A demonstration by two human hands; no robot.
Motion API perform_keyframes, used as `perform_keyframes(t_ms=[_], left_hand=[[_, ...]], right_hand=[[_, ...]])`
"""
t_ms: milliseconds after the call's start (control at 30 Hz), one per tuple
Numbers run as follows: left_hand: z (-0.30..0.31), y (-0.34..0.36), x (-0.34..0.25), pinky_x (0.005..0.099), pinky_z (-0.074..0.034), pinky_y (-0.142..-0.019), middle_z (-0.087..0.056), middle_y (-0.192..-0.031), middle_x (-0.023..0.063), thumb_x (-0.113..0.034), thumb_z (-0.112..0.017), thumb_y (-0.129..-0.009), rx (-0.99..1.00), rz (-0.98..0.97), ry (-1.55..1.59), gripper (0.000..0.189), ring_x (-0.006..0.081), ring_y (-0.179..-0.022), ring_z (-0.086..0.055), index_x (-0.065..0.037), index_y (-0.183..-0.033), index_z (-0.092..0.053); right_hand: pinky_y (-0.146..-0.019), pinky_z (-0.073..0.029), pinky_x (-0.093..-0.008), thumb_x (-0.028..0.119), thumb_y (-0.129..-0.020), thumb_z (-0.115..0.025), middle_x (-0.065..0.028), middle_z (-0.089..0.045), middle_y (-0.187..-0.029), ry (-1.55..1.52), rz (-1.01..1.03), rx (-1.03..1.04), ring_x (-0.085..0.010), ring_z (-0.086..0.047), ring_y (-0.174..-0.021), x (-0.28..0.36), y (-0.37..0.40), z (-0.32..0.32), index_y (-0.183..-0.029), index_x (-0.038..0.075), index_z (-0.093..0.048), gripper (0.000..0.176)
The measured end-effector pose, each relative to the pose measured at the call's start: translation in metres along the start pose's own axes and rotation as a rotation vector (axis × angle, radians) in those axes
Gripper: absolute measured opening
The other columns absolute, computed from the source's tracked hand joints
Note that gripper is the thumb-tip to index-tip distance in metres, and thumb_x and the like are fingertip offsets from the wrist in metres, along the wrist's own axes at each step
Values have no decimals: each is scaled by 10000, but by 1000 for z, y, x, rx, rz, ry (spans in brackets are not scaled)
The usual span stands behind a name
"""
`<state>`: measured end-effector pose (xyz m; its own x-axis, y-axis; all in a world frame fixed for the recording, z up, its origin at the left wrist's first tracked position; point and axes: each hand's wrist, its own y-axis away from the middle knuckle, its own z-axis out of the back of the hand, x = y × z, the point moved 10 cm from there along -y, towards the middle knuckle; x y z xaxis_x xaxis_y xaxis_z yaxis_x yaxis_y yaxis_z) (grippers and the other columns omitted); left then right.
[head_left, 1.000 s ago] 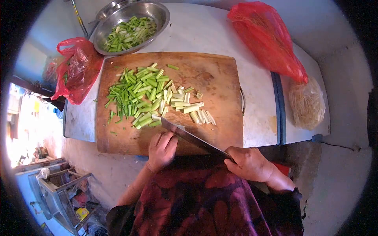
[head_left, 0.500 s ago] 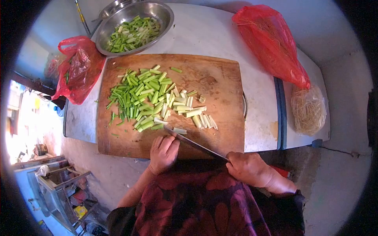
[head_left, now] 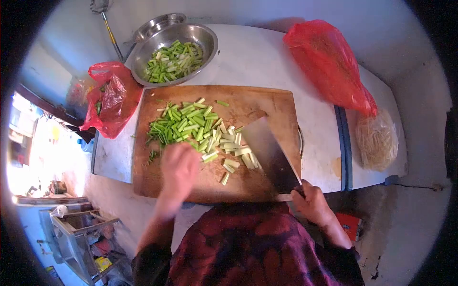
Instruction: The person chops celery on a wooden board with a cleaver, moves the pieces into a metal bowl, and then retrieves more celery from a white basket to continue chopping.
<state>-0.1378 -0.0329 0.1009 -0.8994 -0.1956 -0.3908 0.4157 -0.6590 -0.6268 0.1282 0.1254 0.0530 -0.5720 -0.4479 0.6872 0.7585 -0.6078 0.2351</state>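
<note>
My right hand is wrapped round the handle of a cleaver. The broad blade lies turned over the board's right half, its edge side beside the pale cut stalks. Blurred by motion, my left hand hovers at the near left of the chopped celery; its fingers are too smeared to read. Green pieces form the left of the heap and whitish ones the right, with a few loose bits in front. All of it rests on a wooden cutting board.
A steel bowl of cut celery stands behind the board, with a second steel bowl behind it. A red plastic bag sits at left, a larger one at right, near a clear bag of dried noodle-like strands.
The cleaver has swung from low at the board's front edge to flat beside the pale pieces. My left hand has lifted away from the blade and moved left. The view has tilted up slightly.
</note>
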Motion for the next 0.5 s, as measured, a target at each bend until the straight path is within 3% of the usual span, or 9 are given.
perform_keyframes(t_ms=[100, 200, 267, 300, 400, 433, 500], left_hand=[[-9, -49, 64, 420, -455, -716, -585, -836, 109, -109, -643, -760, 81, 137, -78, 84, 315, -817, -569, -51, -807, -606], [-57, -72, 105, 421, -459, -736, -587, -837, 124, -150, -652, -766, 297, 152, -187, 132, 345, -835, -565, -45, -838, -616], [-84, -75, 118, 424, -458, -743, -587, -854, 128, -186, -663, -765, 417, 268, -179, 167, 342, -845, -569, -48, -847, -616], [-95, -76, 119, 426, -457, -746, -587, -863, 130, -205, -669, -765, 477, 327, -175, 185, 341, -850, -571, -50, -851, -617], [-102, -75, 86, 433, -457, -756, -593, -920, 136, -228, -684, -757, 525, 208, -68, 235, 336, -871, -576, -53, -896, -614], [-106, -70, 80, 425, -461, -773, -597, -1005, 140, -242, -689, -755, 573, 224, -77, 280, 331, -922, -580, -58, -951, -611], [-109, -65, 71, 419, -459, -787, -618, -990, 171, -220, -700, -749, 609, 247, -9, 287, 352, -917, -588, -56, -966, -611]], right_hand=[[-456, -409, -299, 126, -872, -548, -70, -535, -574, -15, -76, -83, -130, -530, -506, -19, 3, 13, -764, -2, -463, 188], [-467, -418, -305, 128, -869, -552, -76, -547, -582, -41, -94, -84, -130, -540, -514, -21, 5, 15, -786, -10, -481, 176], [-517, -460, -380, 156, -854, -577, -177, -585, -643, -43, -132, -68, -305, -598, -605, -24, 7, 11, -844, -8, -508, 178], [-542, -481, -418, 170, -846, -590, -227, -604, -673, -44, -151, -59, -392, -628, -650, -25, 7, 9, -873, -8, -522, 192], [-542, -481, -418, 167, -853, -578, -213, -608, -660, 54, -76, -86, -379, -632, -636, -17, 9, 11, -886, -8, -526, 186], [-543, -480, -420, 169, -853, -578, -214, -604, -654, 15, -89, -84, -382, -629, -633, -14, 9, 12, -889, -9, -526, 190], [-544, -477, -424, 174, -852, -577, -216, -596, -642, -63, -116, -77, -388, -621, -627, -6, 7, 16, -895, -12, -526, 197]])
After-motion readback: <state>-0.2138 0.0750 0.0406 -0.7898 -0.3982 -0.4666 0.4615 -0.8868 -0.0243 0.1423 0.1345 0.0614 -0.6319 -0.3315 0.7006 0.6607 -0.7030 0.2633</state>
